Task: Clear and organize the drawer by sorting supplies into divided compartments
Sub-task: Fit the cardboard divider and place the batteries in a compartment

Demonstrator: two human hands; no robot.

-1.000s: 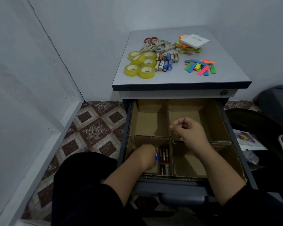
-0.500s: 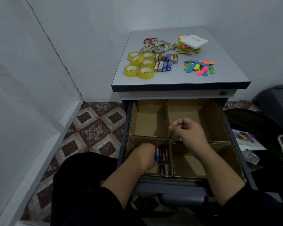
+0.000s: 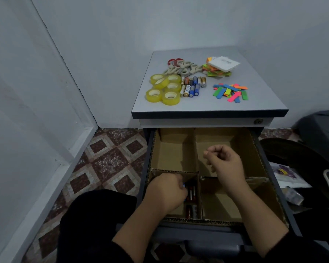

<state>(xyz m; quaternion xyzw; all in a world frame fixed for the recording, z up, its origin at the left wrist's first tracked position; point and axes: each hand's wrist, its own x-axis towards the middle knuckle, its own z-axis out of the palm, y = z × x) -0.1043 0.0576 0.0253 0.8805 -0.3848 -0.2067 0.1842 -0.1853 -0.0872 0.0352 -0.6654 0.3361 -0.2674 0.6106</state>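
Fingers of the left hand (image 3: 164, 192) curl low in the near-left compartment (image 3: 176, 210), apparently setting a blue battery (image 3: 183, 186) beside the batteries (image 3: 191, 194) already there; whether they grip it I cannot tell. Right hand (image 3: 224, 164) hovers loosely clenched, seemingly empty, over the drawer (image 3: 254, 154). More batteries wait on top (image 3: 192, 86).

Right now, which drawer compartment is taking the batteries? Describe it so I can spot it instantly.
Look at the open cardboard-divided drawer under the grey cabinet top. It is the near-left compartment, where the left hand reaches in. It alone holds red and silver cylindrical batteries; the others look bare.
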